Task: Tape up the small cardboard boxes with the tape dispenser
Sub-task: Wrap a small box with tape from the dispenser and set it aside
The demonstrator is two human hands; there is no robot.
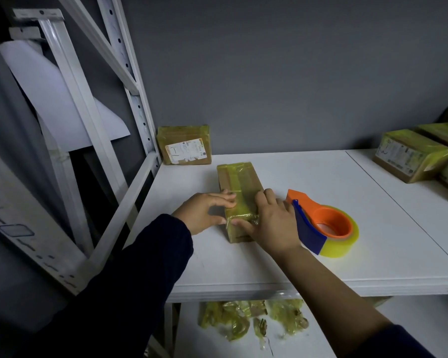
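A small cardboard box [239,184] lies lengthwise on the white shelf [321,254], with yellowish tape running along its top and over its near end. My left hand [204,211] presses against the box's left side, fingers resting on the tape. My right hand [272,223] lies over the near right corner, thumb pushing the tape down on the near end. The tape dispenser [321,223], orange and blue with a roll of yellow-clear tape, lies on the shelf just right of my right hand, apart from it.
A taped box with a label [185,146] stands against the grey wall at the back left. More taped boxes [414,156] sit at the far right. Crumpled tape scraps [251,321] lie on the lower shelf. White rack uprights [137,99] rise at the left.
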